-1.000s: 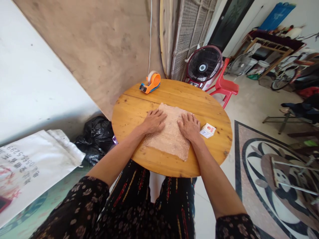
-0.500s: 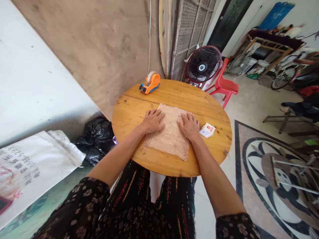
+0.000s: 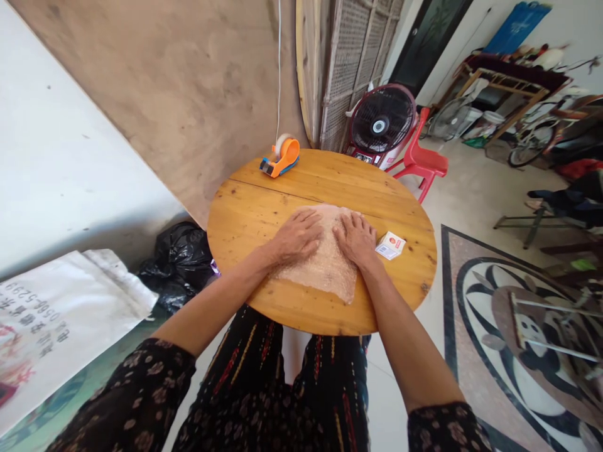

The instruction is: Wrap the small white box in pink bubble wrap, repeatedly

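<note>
A clear sheet of bubble wrap (image 3: 325, 270) lies flat on the round wooden table (image 3: 254, 207). On its left part rests my left hand (image 3: 299, 237), palm down with the fingers stretched out. My right hand (image 3: 355, 237) presses flat on the sheet's right edge, its fingers spread. Just right of that hand stands a small white box (image 3: 391, 245) with a red and orange mark. Both palms cover parts of the sheet, and neither hand grips anything.
An orange and blue tape dispenser (image 3: 281, 157) sits at the table's far left edge. Beyond the table are a fan (image 3: 382, 122) and a red plastic chair (image 3: 421, 157). A black plastic bag (image 3: 176, 263) and a white sack (image 3: 70, 320) lie at the left.
My left hand has slid to the right across the bubble wrap, and the sheet's far left corner now shows less. My right hand has stayed in place. The view has shifted slightly.
</note>
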The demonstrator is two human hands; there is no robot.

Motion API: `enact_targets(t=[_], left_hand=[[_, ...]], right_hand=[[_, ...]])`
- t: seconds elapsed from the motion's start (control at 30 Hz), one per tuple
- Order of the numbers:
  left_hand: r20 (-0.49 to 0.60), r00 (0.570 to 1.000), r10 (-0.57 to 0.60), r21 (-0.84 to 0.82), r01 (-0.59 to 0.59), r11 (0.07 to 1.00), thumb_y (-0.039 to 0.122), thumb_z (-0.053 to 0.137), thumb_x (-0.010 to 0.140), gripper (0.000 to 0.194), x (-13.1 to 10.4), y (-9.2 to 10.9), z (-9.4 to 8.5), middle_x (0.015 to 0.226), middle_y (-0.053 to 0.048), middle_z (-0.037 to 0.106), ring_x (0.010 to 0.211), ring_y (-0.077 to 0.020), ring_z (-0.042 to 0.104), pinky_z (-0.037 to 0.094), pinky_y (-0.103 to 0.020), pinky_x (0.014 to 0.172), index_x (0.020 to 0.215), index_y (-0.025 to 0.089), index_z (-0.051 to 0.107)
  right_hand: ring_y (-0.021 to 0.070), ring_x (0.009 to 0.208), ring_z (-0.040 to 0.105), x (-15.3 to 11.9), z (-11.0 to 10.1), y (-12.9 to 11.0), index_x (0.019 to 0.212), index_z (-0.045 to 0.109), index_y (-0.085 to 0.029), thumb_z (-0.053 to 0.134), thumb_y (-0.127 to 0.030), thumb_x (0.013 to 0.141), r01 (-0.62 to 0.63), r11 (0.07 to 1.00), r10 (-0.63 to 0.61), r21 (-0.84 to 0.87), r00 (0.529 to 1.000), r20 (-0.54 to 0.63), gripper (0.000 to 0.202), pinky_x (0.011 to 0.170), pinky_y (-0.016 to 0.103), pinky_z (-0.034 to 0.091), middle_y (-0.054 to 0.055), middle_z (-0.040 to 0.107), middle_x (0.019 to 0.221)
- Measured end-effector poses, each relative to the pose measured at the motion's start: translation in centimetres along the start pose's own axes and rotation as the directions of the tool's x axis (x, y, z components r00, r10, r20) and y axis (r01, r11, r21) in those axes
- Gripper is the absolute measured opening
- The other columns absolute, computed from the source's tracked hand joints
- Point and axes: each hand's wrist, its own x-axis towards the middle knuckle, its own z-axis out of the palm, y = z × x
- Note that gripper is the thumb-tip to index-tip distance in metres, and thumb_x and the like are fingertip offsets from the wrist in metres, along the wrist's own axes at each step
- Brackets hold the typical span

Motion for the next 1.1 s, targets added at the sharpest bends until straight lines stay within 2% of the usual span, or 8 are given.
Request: enact_targets(t=[0.07, 0.13, 0.27, 0.57, 0.7, 0.8, 0.97, 1.1], left_hand=[[0.076, 0.997, 0.024, -0.019, -0.022, 1.0, 0.049, 0.043, 0.096, 0.05, 0.0, 0.1, 0.2, 0.15, -0.014, 0.045, 0.142, -0.0323, 0.035, 0.024, -0.049, 0.118, 0.132, 0.018, 0.057], [0.129, 0.992, -0.007, -0.021, 0.01, 1.0, 0.063, 0.041, 0.094, 0.065, -0.1, 0.2, 0.3, 0.152, -0.015, 0.042, 0.143, -0.0348, 0.033, 0.023, -0.051, 0.118, 0.14, 0.019, 0.051], [0.188, 0.98, -0.058, -0.026, 0.064, 0.998, 0.073, 0.043, 0.088, 0.08, -0.2, 0.2, 0.2, 0.156, -0.017, 0.037, 0.147, -0.0382, 0.026, 0.019, -0.053, 0.119, 0.145, 0.018, 0.046], [0.232, 0.968, -0.095, -0.043, 0.108, 0.993, 0.076, 0.05, 0.082, 0.088, 0.1, 0.5, -0.1, 0.159, -0.018, 0.031, 0.148, -0.0392, 0.021, 0.014, -0.055, 0.12, 0.147, 0.018, 0.043], [0.227, 0.968, -0.102, -0.049, 0.116, 0.992, 0.075, 0.051, 0.082, 0.088, 0.1, 0.6, -0.1, 0.159, -0.019, 0.031, 0.148, -0.0397, 0.021, 0.015, -0.056, 0.119, 0.147, 0.017, 0.042], [0.217, 0.971, -0.097, -0.056, 0.111, 0.992, 0.075, 0.051, 0.082, 0.087, 0.1, 0.5, 0.1, 0.159, -0.02, 0.03, 0.148, -0.0397, 0.021, 0.015, -0.056, 0.119, 0.147, 0.017, 0.042], [0.223, 0.966, -0.129, -0.079, 0.15, 0.986, 0.074, 0.054, 0.081, 0.086, 0.1, 0.4, 0.2, 0.159, -0.017, 0.03, 0.149, -0.0387, 0.021, 0.014, -0.056, 0.12, 0.146, 0.02, 0.043], [0.234, 0.963, -0.133, -0.085, 0.156, 0.984, 0.075, 0.052, 0.081, 0.087, 0.1, 0.5, 0.1, 0.16, -0.018, 0.029, 0.149, -0.0396, 0.021, 0.014, -0.057, 0.119, 0.147, 0.019, 0.042]], right_hand=[[0.0357, 0.144, 0.032, 0.0, 0.0, 0.0, 0.146, 0.047, -0.021, 0.033, -0.048, 0.099, 0.002, 1.0, -0.002, 0.003, 1.0, -0.004, 0.056, 0.111, 0.053, 0.028, 0.013, 0.038, 0.158], [0.0358, 0.144, 0.032, -0.1, 0.0, 0.0, 0.147, 0.046, -0.021, 0.033, -0.047, 0.099, 0.002, 1.0, -0.002, 0.004, 1.0, -0.013, 0.056, 0.111, 0.054, 0.028, 0.013, 0.038, 0.158], [0.0347, 0.143, 0.033, -0.2, -0.1, 0.0, 0.146, 0.046, -0.021, 0.033, -0.048, 0.099, 0.007, 1.0, -0.007, -0.002, 1.0, -0.023, 0.056, 0.111, 0.053, 0.03, 0.013, 0.039, 0.157], [0.0365, 0.135, 0.041, -0.7, -0.7, 0.2, 0.139, 0.053, -0.017, 0.039, -0.043, 0.097, 0.054, 0.998, -0.053, 0.009, 0.993, -0.106, 0.051, 0.105, 0.052, 0.033, 0.017, 0.043, 0.153], [0.0337, 0.136, 0.039, -1.2, -1.3, 0.1, 0.131, 0.06, -0.016, 0.042, -0.041, 0.096, 0.143, 0.99, -0.142, -0.003, 0.975, -0.174, 0.047, 0.106, 0.049, 0.029, 0.016, 0.048, 0.15], [0.0314, 0.137, 0.038, -1.4, -1.4, 0.2, 0.127, 0.062, -0.018, 0.041, -0.041, 0.097, 0.198, 0.98, -0.199, -0.024, 0.967, -0.161, 0.043, 0.109, 0.048, 0.023, 0.014, 0.055, 0.144], [0.0317, 0.132, 0.041, -1.4, -1.1, 0.6, 0.13, 0.058, -0.018, 0.038, -0.035, 0.098, 0.155, 0.986, -0.16, -0.057, 0.983, -0.087, 0.042, 0.103, 0.047, 0.028, 0.014, 0.057, 0.141], [0.0327, 0.126, 0.043, -1.8, -1.8, 0.1, 0.131, 0.057, -0.015, 0.045, -0.03, 0.094, 0.149, 0.985, -0.161, -0.09, 0.975, -0.151, 0.042, 0.098, 0.044, 0.03, 0.016, 0.053, 0.144]])
